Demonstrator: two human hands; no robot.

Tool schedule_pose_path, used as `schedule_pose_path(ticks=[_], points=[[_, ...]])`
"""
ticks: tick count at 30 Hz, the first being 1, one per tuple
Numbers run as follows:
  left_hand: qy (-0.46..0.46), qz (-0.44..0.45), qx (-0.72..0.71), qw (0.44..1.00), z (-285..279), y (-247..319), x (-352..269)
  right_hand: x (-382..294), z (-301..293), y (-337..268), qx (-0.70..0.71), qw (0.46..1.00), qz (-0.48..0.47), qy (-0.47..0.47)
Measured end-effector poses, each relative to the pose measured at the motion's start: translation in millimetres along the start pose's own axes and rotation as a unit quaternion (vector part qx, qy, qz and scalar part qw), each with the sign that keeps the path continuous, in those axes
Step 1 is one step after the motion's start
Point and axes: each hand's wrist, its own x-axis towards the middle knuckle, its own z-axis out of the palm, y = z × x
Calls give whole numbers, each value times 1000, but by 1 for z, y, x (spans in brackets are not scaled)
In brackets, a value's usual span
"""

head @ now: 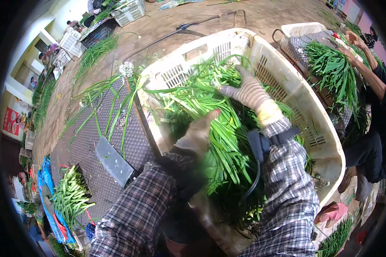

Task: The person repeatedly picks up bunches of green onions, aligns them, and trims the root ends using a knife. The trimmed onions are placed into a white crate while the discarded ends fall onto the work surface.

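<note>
Before me stands a white plastic crate (321,141) holding long green leafy stalks (228,135), some with white flower heads. My left hand (197,133), gloved, lies against the stalks at the near left side; its fingers are partly blurred, and whether it grips them cannot be told. Striped knit glove on, my right hand (249,88) reaches over the stalks deeper in the crate with fingers apart. On the patterned grey mat (83,154) left of the crate rests a cleaver (114,160), with loose flowering stalks (115,102) lying above its blade.
At far left a trimmed bundle of stalks (71,192) lies by a blue plastic sheet (45,173). A metal rod frame (193,24) is beyond the crate. To the right, a person's hands (353,48) are at another heap of greens (334,67). Slatted crates (128,13) stand farther back.
</note>
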Motion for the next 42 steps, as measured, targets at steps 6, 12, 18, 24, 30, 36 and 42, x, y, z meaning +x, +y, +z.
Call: schedule_pose_path(ticks=[6, 12, 18, 24, 30, 36, 42], points=[[13, -125, -87, 988, -3, 13, -16, 1, 73, 35, 132, 985, 82, -72], [-78, 79, -160, 981, 8, 29, -88, -54, 3, 20, 455, 881, -4, -130], [-304, 454, 40, 837, -2, 39, -145, -114, -96, -24, 311, 922, -109, -203], [-272, 346, -8, 898, -5, 53, -206, -230, -112, -53, 209, 963, -58, -158], [-212, 436, 34, 874, -28, 65, -273, -410, -50, -35, 206, 972, 103, -39], [-170, 494, 92, 848, -66, 102, -310, -565, 108, -26, 257, 913, 315, 23], [-93, 530, 144, 830, -115, 118, -328, -627, 233, -4, 288, 865, 411, -17]])
